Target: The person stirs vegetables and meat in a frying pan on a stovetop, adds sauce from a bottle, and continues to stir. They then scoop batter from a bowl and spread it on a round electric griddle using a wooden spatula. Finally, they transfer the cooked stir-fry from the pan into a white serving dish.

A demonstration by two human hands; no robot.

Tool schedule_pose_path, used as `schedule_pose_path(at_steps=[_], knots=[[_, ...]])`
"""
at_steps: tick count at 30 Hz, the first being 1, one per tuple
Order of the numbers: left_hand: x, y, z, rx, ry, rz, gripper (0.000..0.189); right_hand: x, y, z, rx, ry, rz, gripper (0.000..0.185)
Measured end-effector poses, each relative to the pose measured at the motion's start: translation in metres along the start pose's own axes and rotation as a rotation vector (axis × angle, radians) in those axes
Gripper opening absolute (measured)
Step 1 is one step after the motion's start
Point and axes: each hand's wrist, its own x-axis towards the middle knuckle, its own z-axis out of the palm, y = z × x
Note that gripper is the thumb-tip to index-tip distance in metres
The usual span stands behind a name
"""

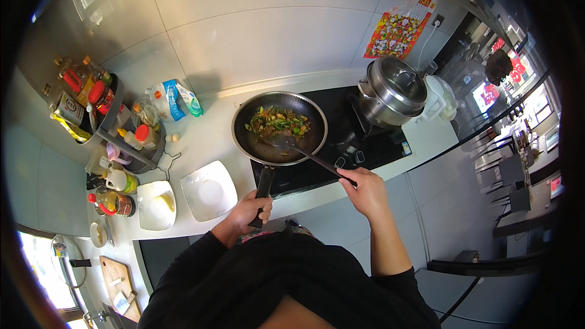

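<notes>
My left hand (249,212) grips the black handle (264,187) of a dark frying pan (279,159) with a steel rim. In the pan lies a heap of cooked food (279,121), with green pieces among brown bits, mostly toward the far side. My right hand (365,189) holds a spatula (315,157) by its dark handle. Its blade rests low in the pan, at the near edge of the food. Just left of the pan, a white square dish (209,190) sits on the counter.
A steel steamer pot (392,93) with a glass lid stands on the black cooktop (338,114). At left are a two-tier rack (151,157) of bottles, a second white dish (156,224), an oil jug (114,204) and a cutting board (109,267) bearing a cleaver (122,302).
</notes>
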Motion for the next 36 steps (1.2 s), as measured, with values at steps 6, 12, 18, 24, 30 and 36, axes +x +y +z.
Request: schedule_pose_path(at_steps=[6,12,18,24,30,36], knots=[[0.039,0.046,0.029,0.155,-0.112,0.160,0.010,0.015,0.003,0.000,-0.072,0.099,-0.091,0.022],[0.011,0.015,0.025,0.269,0.040,0.055,0.011,0.014,-0.001,-0.009,0.009,0.077,0.018,0.023],[0.006,-0.004,0.000,0.006,-0.054,0.103,0.010,-0.005,0.004,0.000,0.063,0.005,-0.042,0.022],[0.034,-0.020,-0.006,0.081,-0.016,0.031,0.012,0.044,0.034,0.033,-0.118,0.006,-0.059,0.025],[0.053,-0.041,-0.013,0.111,-0.017,0.089,0.015,0.110,0.002,0.109,-0.289,-0.122,-0.101,0.026],[0.054,-0.043,-0.012,0.095,0.022,0.065,0.016,0.076,0.007,0.057,-0.561,-0.274,-0.164,0.029]])
